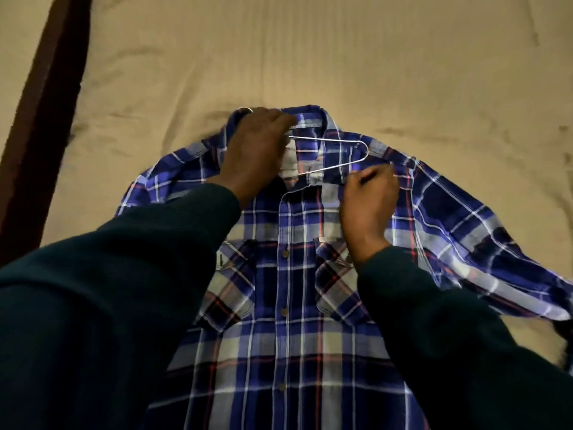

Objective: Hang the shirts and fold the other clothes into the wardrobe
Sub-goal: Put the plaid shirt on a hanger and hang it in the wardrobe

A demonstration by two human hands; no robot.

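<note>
A blue, white and red plaid shirt (pixel 297 305) lies buttoned and face up on the bed, collar pointing away from me. A thin metal wire hanger (pixel 338 150) lies inside the open collar, one rounded end showing toward the right shoulder. My left hand (pixel 257 150) covers the hanger's middle at the left side of the collar, fingers curled round it. My right hand (pixel 369 200) pinches the shirt fabric at the right collar edge, just below the hanger's end. The hanger's hook is mostly hidden by my left hand.
The shirt rests on a tan bedsheet (pixel 341 57) that stretches away above the collar. A dark wooden bed frame edge (pixel 40 119) runs along the left. My dark sleeves (pixel 108 321) cover the lower corners of the view.
</note>
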